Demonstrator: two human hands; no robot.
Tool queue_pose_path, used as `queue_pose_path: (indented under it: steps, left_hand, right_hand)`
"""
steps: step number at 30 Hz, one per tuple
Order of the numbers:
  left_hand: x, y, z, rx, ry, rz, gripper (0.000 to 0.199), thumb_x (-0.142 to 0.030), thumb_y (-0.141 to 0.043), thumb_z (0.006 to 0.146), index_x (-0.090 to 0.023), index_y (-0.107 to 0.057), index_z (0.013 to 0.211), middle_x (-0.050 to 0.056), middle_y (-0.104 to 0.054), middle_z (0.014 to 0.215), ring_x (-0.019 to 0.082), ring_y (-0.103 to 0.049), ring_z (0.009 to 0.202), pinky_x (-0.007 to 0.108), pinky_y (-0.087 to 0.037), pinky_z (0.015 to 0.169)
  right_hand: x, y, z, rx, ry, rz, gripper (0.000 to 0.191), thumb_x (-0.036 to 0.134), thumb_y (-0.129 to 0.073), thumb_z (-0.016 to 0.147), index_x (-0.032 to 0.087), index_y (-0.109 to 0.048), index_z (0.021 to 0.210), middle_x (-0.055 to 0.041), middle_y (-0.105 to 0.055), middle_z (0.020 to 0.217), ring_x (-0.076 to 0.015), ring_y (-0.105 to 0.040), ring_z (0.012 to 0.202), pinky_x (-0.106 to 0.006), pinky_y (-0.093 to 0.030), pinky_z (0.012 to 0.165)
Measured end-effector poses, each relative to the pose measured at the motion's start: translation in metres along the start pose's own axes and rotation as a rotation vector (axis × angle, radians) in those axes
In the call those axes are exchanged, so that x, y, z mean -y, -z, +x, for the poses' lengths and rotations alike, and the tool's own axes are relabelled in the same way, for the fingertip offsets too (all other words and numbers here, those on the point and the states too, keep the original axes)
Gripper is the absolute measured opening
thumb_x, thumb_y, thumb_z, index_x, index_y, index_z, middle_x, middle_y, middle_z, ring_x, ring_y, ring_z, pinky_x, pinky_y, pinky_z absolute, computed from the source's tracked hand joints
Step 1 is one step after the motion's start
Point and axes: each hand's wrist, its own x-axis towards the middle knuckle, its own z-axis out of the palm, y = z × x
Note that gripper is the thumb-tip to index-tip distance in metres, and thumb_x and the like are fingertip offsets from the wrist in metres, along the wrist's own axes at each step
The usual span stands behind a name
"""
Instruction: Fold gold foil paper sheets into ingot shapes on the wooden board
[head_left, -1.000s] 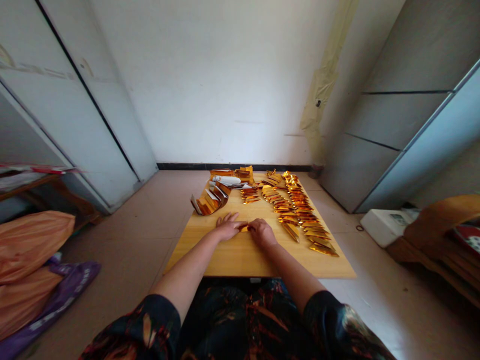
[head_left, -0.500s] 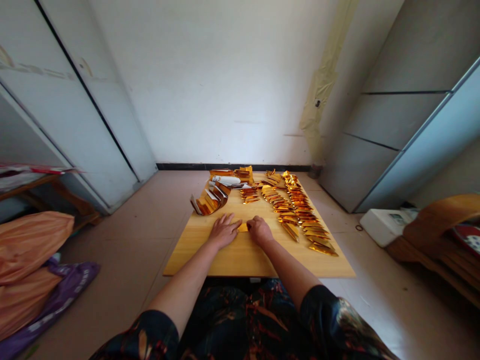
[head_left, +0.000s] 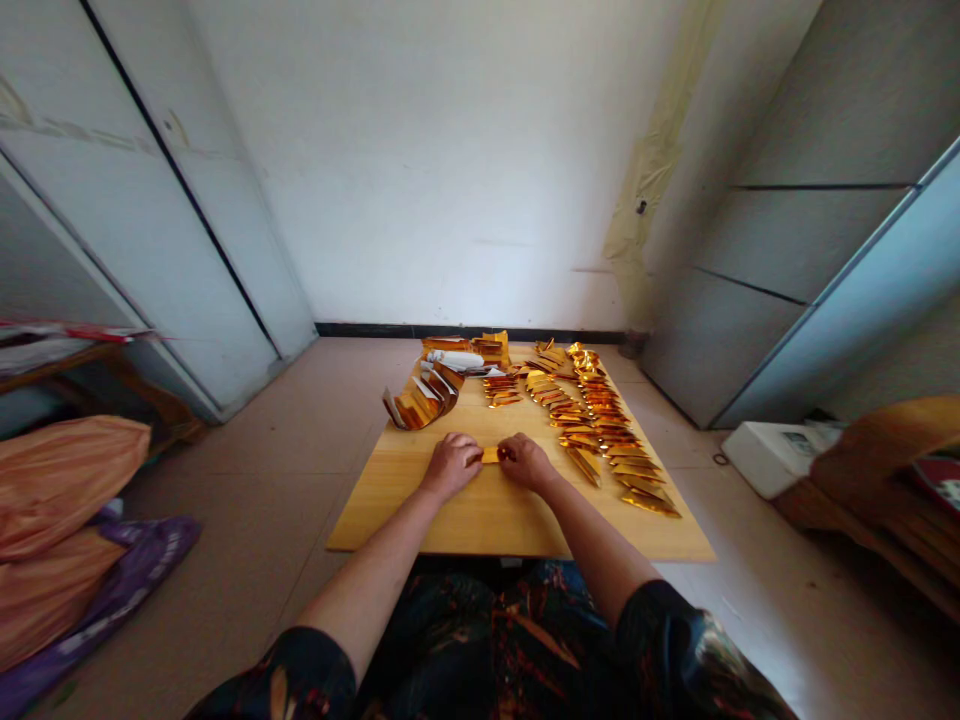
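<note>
A small strip of gold foil paper [head_left: 490,455] lies low over the wooden table [head_left: 450,520], stretched between my two hands. My left hand [head_left: 452,466] pinches its left end, fingers curled. At the right end, my right hand [head_left: 525,462] has its fingers closed on the same paper. Both hands cover the ends, so the folds there are hidden. To the right of my hands, folded gold paper pieces [head_left: 604,425] stand in long overlapping rows. Beyond my left hand sits a curved stack of gold and white sheets [head_left: 424,398].
At the table's back are more gold sheets [head_left: 491,348] and a white crumpled wrapper [head_left: 455,361]. A short row of folded pieces [head_left: 501,389] lies mid-table. Cabinets [head_left: 180,210] stand left, a grey fridge [head_left: 757,270] right. Orange and purple bags [head_left: 71,500] rest on the floor.
My left hand has gone from lying flat with fingers spread to curled and pinching the paper's left end. My right hand stays on its right end. The view has shifted slightly.
</note>
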Motion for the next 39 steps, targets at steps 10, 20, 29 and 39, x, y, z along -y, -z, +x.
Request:
queue_pose_path:
  steps: [10, 20, 29, 39]
  left_hand:
    - [-0.004, -0.001, -0.003, -0.050, -0.012, 0.031, 0.018, -0.024, -0.054, 0.085, -0.022, -0.072, 0.088, 0.004, -0.067, 0.098, 0.018, -0.055, 0.094, 0.032, -0.043, 0.083]
    - [-0.022, 0.006, -0.005, 0.033, 0.040, 0.238, 0.025, -0.019, -0.044, 0.088, -0.019, -0.070, 0.086, 0.008, -0.061, 0.086, 0.021, -0.051, 0.091, 0.033, -0.041, 0.081]
    - [-0.034, 0.005, -0.002, 0.031, 0.208, 0.301, 0.024, -0.020, -0.042, 0.088, -0.018, -0.066, 0.084, 0.009, -0.062, 0.090, 0.022, -0.052, 0.092, 0.033, -0.041, 0.082]
    - [-0.042, 0.006, 0.001, 0.053, 0.301, 0.365, 0.018, -0.021, -0.043, 0.087, -0.019, -0.060, 0.089, 0.007, -0.064, 0.091, 0.022, -0.055, 0.091, 0.032, -0.042, 0.074]
  right_hand:
    - [-0.002, -0.004, -0.003, -0.056, 0.022, 0.045, 0.017, 0.014, -0.058, 0.077, 0.016, -0.066, 0.091, -0.0031, -0.060, 0.088, -0.0120, -0.054, 0.078, -0.019, -0.039, 0.071]
    - [0.023, -0.006, -0.010, -0.115, -0.003, -0.260, 0.023, 0.040, -0.054, 0.085, 0.019, -0.064, 0.088, -0.0066, -0.060, 0.093, -0.0172, -0.053, 0.089, -0.024, -0.039, 0.073]
    - [0.035, -0.011, -0.005, -0.106, -0.024, -0.407, 0.025, 0.034, -0.046, 0.090, 0.018, -0.064, 0.095, -0.0104, -0.062, 0.096, -0.0210, -0.053, 0.093, -0.029, -0.040, 0.072]
    - [0.039, -0.017, 0.000, -0.138, -0.148, -0.398, 0.021, 0.025, -0.043, 0.091, 0.018, -0.063, 0.095, -0.0105, -0.061, 0.095, -0.0210, -0.053, 0.093, -0.030, -0.040, 0.072]
